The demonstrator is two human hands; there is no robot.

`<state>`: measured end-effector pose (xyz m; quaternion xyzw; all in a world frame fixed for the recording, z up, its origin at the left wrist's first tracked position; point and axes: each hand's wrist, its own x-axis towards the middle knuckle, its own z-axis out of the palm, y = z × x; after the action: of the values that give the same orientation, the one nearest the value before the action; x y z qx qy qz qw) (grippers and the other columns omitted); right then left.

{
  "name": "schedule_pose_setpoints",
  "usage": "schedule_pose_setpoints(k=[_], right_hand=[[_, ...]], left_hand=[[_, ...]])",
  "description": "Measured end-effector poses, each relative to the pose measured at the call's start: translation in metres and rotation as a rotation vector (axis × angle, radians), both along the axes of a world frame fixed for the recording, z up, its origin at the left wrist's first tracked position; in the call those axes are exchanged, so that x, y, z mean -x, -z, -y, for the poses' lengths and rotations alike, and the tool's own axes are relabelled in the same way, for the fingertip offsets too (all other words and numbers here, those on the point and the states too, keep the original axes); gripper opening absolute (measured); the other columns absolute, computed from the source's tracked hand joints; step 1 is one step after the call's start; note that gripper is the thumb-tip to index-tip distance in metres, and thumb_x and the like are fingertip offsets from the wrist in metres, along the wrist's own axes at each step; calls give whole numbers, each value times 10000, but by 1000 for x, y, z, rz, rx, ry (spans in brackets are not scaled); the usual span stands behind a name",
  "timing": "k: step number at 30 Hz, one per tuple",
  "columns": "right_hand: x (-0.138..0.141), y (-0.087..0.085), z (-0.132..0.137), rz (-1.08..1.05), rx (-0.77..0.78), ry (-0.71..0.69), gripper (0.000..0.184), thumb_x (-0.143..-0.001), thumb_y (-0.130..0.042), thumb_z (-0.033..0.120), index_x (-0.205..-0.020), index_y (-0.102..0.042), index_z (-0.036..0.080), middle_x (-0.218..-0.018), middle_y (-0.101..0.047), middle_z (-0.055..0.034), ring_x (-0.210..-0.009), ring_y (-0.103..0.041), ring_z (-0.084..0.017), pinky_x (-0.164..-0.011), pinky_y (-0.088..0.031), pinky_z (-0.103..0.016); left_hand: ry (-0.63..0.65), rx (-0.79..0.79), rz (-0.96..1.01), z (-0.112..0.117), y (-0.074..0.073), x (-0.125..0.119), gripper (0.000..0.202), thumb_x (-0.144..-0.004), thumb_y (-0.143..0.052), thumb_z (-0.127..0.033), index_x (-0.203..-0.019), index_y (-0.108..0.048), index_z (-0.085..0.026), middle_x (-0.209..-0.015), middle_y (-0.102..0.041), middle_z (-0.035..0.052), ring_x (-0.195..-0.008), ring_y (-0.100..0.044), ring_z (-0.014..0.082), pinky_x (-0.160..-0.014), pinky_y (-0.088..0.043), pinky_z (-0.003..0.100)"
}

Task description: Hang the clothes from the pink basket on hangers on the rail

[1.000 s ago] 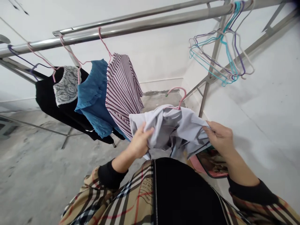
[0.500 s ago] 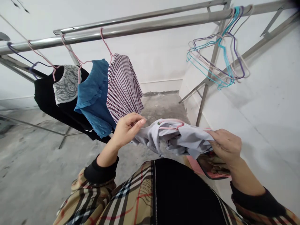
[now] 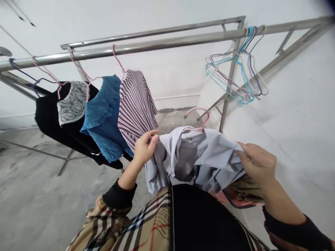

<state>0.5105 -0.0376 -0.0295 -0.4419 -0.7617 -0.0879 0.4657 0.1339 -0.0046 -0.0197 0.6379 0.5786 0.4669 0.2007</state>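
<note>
As both hands [image 3: 143, 148] [image 3: 258, 162] pinch a grey shirt [image 3: 213, 150], spread between them, pink hanger [image 3: 208, 116] apparently inside

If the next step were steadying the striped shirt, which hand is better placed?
Probably the left hand: it appears to pinch the pale shirt just beside the striped shirt, while the right hand grips the pale shirt's opposite side.

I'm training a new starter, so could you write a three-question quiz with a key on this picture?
1. Which garment hangs nearest the light grey cloth shirt: A) black cloth top, B) blue ruffled cloth top, C) maroon-and-white striped cloth garment?
2. True or false: the thin pink hanger in that shirt is off the long metal rail.
3. Which hand is nearer the striped garment?
Key: 1. C; 2. True; 3. Left hand.
</note>
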Motion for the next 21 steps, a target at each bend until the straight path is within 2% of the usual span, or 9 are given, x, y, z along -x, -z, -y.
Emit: schedule_pose_setpoints(k=[3, 6, 9, 11, 13, 17, 21], right_hand=[[-2, -19, -14, -28, -19, 127, 174, -885, -627, 283, -987, -751, 217, -723, -724, -59, -641, -681, -204, -603, -522, -295], [1, -41, -34, -45, -21, 248, 300, -893, -602, 397, -979, -768, 162, -802, -758, -110, -680, -698, -222, -606, -499, -287], [15, -66, -59, -21, 25, 406, 417, -890, -567, 468, -1033, -773, 136, -806, -759, -145, -685, -695, -251, -580, -448, -298], [29, -82, -77, -11, 115, 476, 411, -882, -566, 455, -1084, -762, 156, -852, -762, -149, -755, -704, -280, -607, -441, -309], [44, -96, -95, -32, 193, 518, 377, -876, -575, 414, -1128, -744, 191, -942, -762, -140, -868, -701, -301, -676, -460, -326], [69, -116, -127, -84, 224, 508, 356, -899, -553, 350, -1171, -711, 184, -1047, -741, -149, -972, -676, -299, -795, -483, -372], [86, -125, -158, -165, 252, 307, 354, -920, -501, 321, -1173, -678, 148, -1102, -721, -148, -1007, -664, -277, -868, -488, -398]], left_hand=[[-34, 23, 290, -11, 22, 9, 353, -872, -596, -402, -1160, -637, -203, -1006, -721, 54, -988, -651, 202, -920, -489, 323], [-7, 193, 550, -13, 45, 8, 461, -814, -673, -442, -1185, -601, -178, -1045, -714, 77, -974, -663, 218, -871, -523, 336], [29, 400, 647, -11, 67, 1, 571, -733, -751, -466, -1182, -589, -153, -1024, -719, 97, -888, -681, 229, -799, -548, 348], [57, 409, 652, -10, 81, -3, 598, -715, -768, -456, -1199, -586, -157, -1067, -711, 102, -945, -673, 234, -837, -541, 357], [32, 364, 630, -8, 95, -5, 613, -696, -786, -427, -1215, -587, -169, -1114, -696, 105, -1035, -647, 236, -892, -518, 357], [-50, 373, 606, 2, 113, -1, 626, -677, -801, -385, -1226, -587, -174, -1084, -682, 107, -1037, -631, 219, -906, -493, 350], [-15, 424, 630, 20, 120, 4, 620, -679, -792, -412, -1209, -587, -164, -999, -691, 81, -972, -640, 197, -909, -485, 348]])
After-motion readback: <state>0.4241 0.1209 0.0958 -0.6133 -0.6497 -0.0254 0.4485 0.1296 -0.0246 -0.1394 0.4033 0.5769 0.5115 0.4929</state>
